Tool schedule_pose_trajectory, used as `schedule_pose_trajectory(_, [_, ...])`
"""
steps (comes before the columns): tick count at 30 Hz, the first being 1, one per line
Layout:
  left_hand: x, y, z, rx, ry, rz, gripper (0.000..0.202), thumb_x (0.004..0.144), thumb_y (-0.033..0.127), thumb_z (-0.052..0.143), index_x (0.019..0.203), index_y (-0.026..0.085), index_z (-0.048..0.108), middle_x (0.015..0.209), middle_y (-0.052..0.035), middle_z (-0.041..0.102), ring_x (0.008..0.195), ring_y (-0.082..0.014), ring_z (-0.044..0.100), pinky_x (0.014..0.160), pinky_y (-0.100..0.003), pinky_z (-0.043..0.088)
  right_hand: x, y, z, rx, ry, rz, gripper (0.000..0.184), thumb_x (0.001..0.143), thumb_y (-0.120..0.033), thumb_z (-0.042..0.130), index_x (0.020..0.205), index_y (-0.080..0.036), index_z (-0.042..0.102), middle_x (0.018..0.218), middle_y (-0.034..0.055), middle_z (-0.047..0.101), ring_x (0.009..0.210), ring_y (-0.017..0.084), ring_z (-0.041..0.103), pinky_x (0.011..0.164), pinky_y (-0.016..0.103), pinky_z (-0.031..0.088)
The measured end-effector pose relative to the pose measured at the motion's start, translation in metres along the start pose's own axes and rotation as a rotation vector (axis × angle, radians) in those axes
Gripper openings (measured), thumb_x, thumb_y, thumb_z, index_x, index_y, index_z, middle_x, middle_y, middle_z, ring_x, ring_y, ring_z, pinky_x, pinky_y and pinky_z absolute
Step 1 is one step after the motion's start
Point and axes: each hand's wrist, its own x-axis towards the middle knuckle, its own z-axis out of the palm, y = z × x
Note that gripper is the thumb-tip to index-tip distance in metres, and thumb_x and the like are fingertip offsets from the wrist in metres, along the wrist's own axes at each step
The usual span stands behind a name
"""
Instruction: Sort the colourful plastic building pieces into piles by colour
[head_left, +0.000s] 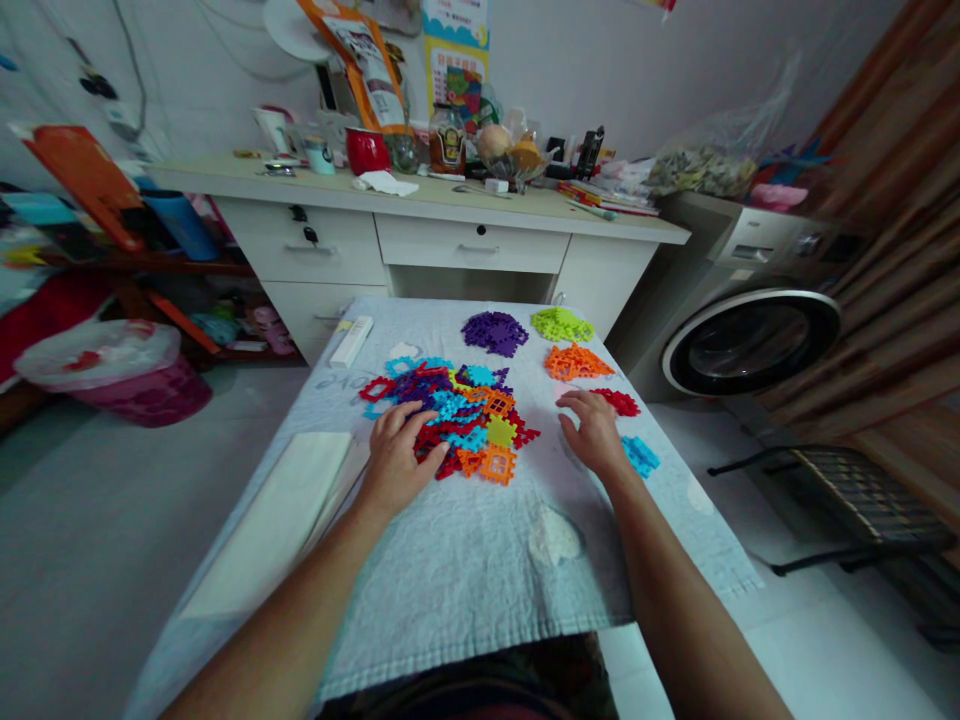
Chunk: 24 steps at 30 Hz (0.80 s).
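A mixed heap of plastic interlocking building pieces in red, blue, purple, orange and yellow lies mid-table. My left hand rests at the heap's left edge, fingers apart, with no piece visibly gripped. To the right, my right hand hovers or rests beside the small red pile, thumb and fingers apart. Whether its fingertips touch the red pieces is hidden. Below that pile, partly behind the right wrist, are a few blue pieces. Farther up lie an orange pile, a yellow-green pile and a purple pile.
A pale cloth covers the table. On its left side lie a folded white sheet or board and a white oblong box. Beyond stands a cluttered white desk; a washing machine and a stool are at right.
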Motion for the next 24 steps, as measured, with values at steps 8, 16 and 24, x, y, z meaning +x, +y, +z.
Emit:
schedule_pose_trajectory(8, [-0.001,-0.006,-0.001,-0.010,0.015,-0.050,0.037,0.082,0.042,0.059,0.113,0.023,0.061,0.126,-0.0090,0.054,0.120,-0.0284,0.048,0.106,-0.050,0.037,-0.006,-0.034,0.019,-0.002,-0.266,-0.101,0.035,0.077,-0.011,0.055,0.109,-0.018,0.068,0.106,0.0106,0.064,0.100,0.024,0.053,0.089,0.037,0.037])
schedule_pose_trajectory(16, [-0.001,-0.008,0.000,-0.023,0.006,-0.074,0.036,0.082,0.043,0.059,0.112,0.024,0.062,0.126,-0.0081,0.055,0.120,-0.0282,0.049,0.106,-0.050,0.037,-0.005,-0.024,0.014,0.028,-0.268,-0.074,0.019,0.080,-0.011,0.055,0.090,-0.018,0.070,0.090,0.0075,0.063,0.090,0.020,0.054,0.083,0.032,0.039])
schedule_pose_trajectory(24, [-0.001,-0.011,0.001,-0.032,0.009,-0.082,0.036,0.082,0.044,0.058,0.111,0.023,0.062,0.123,-0.0084,0.056,0.119,-0.0280,0.050,0.105,-0.049,0.038,-0.004,-0.014,0.000,0.122,-0.146,-0.056,0.017,0.077,-0.010,0.054,0.084,-0.018,0.068,0.086,0.0072,0.064,0.086,0.021,0.056,0.082,0.033,0.041])
